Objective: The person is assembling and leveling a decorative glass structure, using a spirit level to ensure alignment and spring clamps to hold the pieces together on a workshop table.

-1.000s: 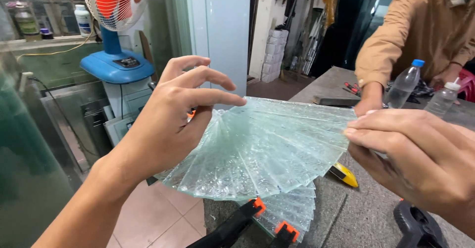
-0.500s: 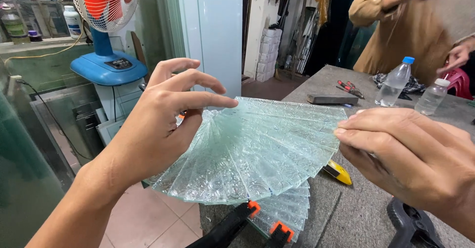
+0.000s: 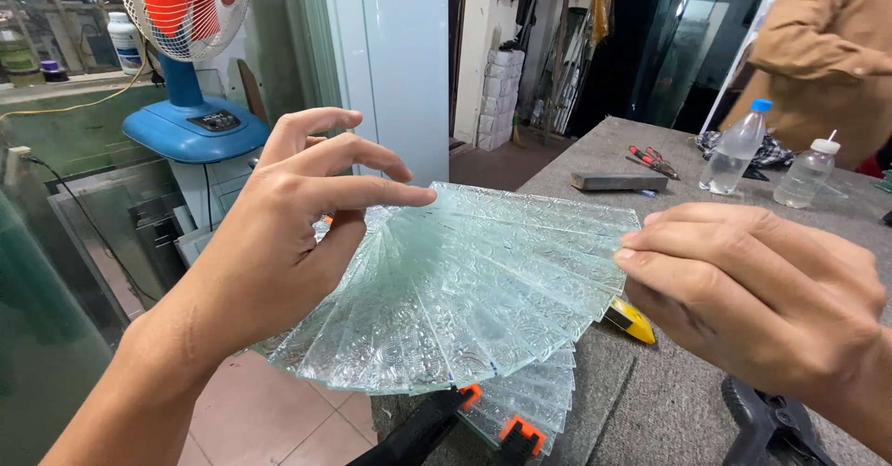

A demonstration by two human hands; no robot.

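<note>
Head view, near to far. Closest to me, two black clamps with orange tips (image 3: 465,412) sit at the bottom edge, biting on a lower stack of patterned glass strips (image 3: 534,399) at the tabletop (image 3: 650,401) edge. A black tool (image 3: 771,429) lies at bottom right on the grey tabletop.

Above that I see the fan of glass strips (image 3: 465,289), clear greenish patterned pieces spread out like a hand of cards, held up over the tabletop edge and partly over the tiled floor (image 3: 269,420). My left hand (image 3: 279,243) is on the fan's left side: thumb under the strips, fingers arched over the top with the index fingertip touching the upper edge. Grip there is loose and wide, more resting than clamping. My right hand (image 3: 753,294) pinches the fan's right end where the strips meet, fingers narrow and closed on the glass.

A yellow tool (image 3: 632,320) lies on the tabletop just under the fan's right side, partly hidden.

Farther back on the tabletop: a dark flat block (image 3: 618,182), red-handled pliers (image 3: 650,159), a clear bottle with blue cap (image 3: 736,148), a smaller bottle with white cap (image 3: 805,174), a crumpled cloth (image 3: 767,152).

Another person in a tan shirt (image 3: 827,48) stands at the far right; their hands I cannot see.

Far left: a blue-based fan with white grille (image 3: 190,20), glass sheets (image 3: 37,317) leaning nearby, a white door (image 3: 400,66) behind.
</note>
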